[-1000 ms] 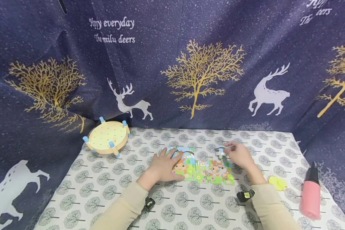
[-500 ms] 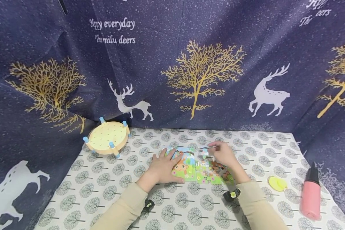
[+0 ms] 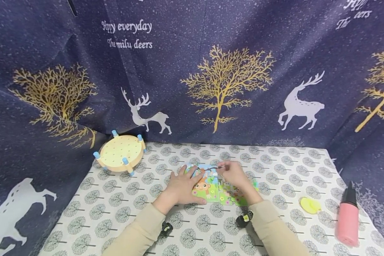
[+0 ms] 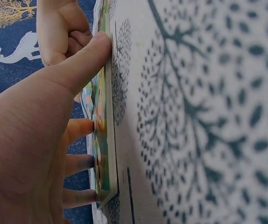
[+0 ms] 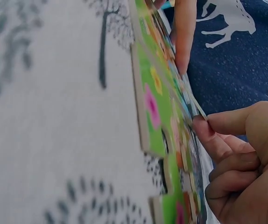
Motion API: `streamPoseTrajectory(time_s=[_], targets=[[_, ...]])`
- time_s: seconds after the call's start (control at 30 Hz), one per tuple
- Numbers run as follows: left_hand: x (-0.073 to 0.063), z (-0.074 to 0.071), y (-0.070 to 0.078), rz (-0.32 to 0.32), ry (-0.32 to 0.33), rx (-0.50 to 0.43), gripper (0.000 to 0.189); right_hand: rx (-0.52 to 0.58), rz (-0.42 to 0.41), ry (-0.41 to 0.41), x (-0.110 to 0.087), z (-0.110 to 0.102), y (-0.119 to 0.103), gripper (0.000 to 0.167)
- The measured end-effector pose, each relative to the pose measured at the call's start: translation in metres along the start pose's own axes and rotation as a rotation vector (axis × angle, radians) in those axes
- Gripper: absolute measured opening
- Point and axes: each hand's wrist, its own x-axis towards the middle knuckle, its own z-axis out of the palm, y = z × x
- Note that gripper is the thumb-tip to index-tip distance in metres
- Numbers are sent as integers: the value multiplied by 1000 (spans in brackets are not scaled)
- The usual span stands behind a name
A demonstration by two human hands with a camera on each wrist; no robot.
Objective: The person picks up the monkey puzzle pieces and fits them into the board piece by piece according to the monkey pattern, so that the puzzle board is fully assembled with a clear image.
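A colourful jigsaw puzzle with a cartoon monkey lies on the cloth, its left section (image 3: 206, 192) assembled into a block. Right of it sits a joined group of pieces (image 3: 225, 199), partly hidden beneath my right forearm. My left hand (image 3: 182, 187) rests on the left section with fingers spread; in the left wrist view its fingertips touch the puzzle's surface and the thumb (image 4: 99, 44) lies at the near edge. Between thumb and index finger my right hand (image 3: 234, 174) pinches a puzzle piece (image 5: 197, 103), tilted, close over the puzzle's upper edge.
A round yellow pegboard-like stand (image 3: 121, 151) with blue-tipped legs stands at the back left. To the right lie a yellow object (image 3: 310, 205) and a pink bottle (image 3: 348, 222) with a black nozzle. A dark printed curtain (image 3: 192, 78) hangs behind the table.
My right hand has moved left with the puzzle piece, from beyond the right-hand group to the upper right edge of the left section. The left hand has stayed in place.
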Motion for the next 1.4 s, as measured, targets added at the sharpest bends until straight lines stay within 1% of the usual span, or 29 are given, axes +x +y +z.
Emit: streamPoseTrajectory(time_s=[0.17, 0.37, 0.6, 0.83, 1.0, 1.17, 1.4], targets=[[0, 0, 1, -3, -1, -3, 112, -30, 7, 7, 0, 4, -5, 25], [0, 2, 1, -4, -3, -1, 112, -30, 4, -1, 1, 7, -10, 28], [2, 4, 1, -1, -20, 14, 109, -77, -19, 17, 2, 9, -13, 25], [1, 0, 1, 3, -21, 10, 108, -117, -27, 33, 1, 11, -18, 26], [1, 0, 2, 3, -26, 7, 107, -160, -29, 23, 1, 9, -20, 25], [2, 0, 2, 7, -17, -3, 106, -150, -38, 13, 1, 7, -17, 25], [5, 0, 4, 3, -17, -13, 108, -155, -68, 36, 0, 1, -5, 21]])
